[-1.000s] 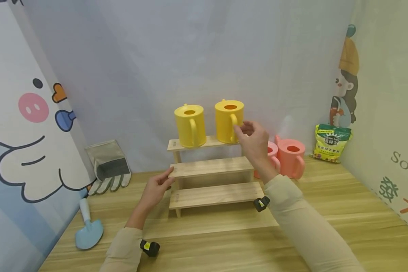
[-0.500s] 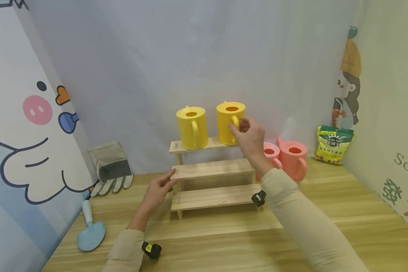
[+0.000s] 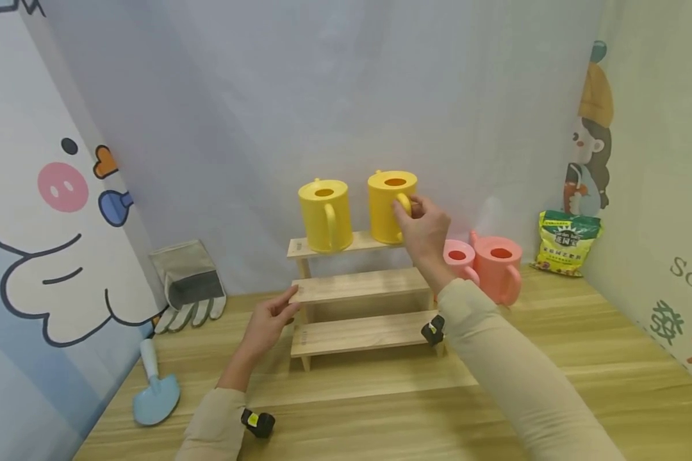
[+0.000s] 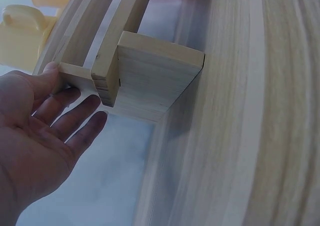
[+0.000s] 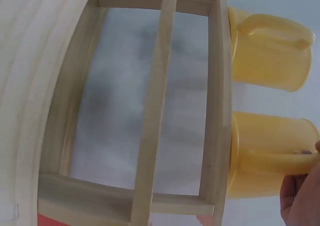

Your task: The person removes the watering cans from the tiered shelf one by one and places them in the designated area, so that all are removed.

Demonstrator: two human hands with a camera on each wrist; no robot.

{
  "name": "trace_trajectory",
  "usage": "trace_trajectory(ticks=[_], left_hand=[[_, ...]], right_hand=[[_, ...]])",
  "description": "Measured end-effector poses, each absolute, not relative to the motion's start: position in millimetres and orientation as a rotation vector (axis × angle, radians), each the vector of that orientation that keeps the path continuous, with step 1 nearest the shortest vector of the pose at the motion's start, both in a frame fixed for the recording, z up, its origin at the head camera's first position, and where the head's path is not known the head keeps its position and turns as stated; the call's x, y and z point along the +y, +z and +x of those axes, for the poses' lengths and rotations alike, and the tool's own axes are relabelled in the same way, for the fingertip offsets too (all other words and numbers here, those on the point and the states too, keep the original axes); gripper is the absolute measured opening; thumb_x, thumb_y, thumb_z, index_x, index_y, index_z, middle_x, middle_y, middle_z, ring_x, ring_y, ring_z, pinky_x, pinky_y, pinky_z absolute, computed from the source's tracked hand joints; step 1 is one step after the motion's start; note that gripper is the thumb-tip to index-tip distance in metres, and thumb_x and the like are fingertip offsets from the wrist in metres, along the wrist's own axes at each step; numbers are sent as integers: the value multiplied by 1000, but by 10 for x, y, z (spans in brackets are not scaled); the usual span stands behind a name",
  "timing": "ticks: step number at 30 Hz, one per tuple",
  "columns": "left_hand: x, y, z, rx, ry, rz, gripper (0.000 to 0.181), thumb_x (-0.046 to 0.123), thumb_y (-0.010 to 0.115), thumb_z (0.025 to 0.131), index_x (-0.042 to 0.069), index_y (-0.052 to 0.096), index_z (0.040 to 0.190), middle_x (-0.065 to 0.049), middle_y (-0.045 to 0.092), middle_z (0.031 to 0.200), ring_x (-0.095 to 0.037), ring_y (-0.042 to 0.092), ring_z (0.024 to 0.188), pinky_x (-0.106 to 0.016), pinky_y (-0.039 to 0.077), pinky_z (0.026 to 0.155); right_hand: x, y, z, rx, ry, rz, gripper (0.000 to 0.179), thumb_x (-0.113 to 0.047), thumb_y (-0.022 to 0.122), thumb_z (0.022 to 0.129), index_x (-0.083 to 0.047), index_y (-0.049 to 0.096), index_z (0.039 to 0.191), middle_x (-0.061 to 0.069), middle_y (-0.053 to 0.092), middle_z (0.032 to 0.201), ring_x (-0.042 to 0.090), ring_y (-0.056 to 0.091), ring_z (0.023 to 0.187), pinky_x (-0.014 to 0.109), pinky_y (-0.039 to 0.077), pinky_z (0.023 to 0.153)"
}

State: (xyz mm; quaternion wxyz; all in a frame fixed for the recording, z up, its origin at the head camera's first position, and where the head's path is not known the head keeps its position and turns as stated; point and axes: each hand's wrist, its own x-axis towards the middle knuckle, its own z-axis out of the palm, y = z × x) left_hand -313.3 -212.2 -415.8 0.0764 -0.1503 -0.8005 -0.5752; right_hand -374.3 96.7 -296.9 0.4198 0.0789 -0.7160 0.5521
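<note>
A three-tier wooden stand [image 3: 362,286] is in the middle of the head view. On its top tier stand two upright yellow watering cans, the left can [image 3: 318,221] and the right can [image 3: 382,208]. My right hand [image 3: 425,232] pinches the right can's handle [image 5: 280,162] between thumb and fingers; the handle points toward the front right. My left hand [image 3: 265,323] holds the left end of the middle tier. In the left wrist view, the thumb [image 4: 49,73] lies on top of that board and the other fingers are spread below it.
Two pink watering cans, a lighter one [image 3: 457,251] and a darker one [image 3: 490,272], stand right of the stand, partly behind my right arm. A green and yellow bag [image 3: 568,243] is farther right. On the left lie a work glove [image 3: 190,282] and a blue trowel [image 3: 157,400].
The right can's handle has turned a little to the right, and my right hand has closed in on it. The left hand stays on the stand. The head view has shifted slightly.
</note>
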Motion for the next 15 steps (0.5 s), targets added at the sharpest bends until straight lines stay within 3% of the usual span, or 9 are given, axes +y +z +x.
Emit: trace_trajectory(ticks=[4, 10, 15], left_hand=[[-2129, -4150, -3129, -2399, -1725, -442, 49, 17, 62, 102, 2, 49, 146, -18, 52, 144, -32, 58, 120, -41, 54, 96], [-2135, -4143, -3128, -2401, -1734, -435, 49, 17, 61, 102, 1, 48, 147, -17, 49, 146, -32, 57, 122, -42, 53, 97], [-2135, -4151, -3133, -2402, -1741, -446, 50, 18, 62, 102, 2, 48, 147, -16, 49, 147, -33, 57, 122, -41, 53, 97]], right_hand=[[940, -2922, -3738, -1769, 1443, 156, 25, -14, 70, 92, 5, 75, 108, 17, 73, 90, 24, 66, 76, 32, 60, 74], [925, -2872, -3708, -1775, 1598, 52, 27, -17, 72, 92, 1, 75, 112, 16, 74, 99, 24, 68, 86, 32, 59, 83], [935, -2853, -3711, -1774, 1658, -19, 30, -21, 78, 90, 1, 76, 110, 15, 73, 100, 24, 69, 87, 32, 60, 83]])
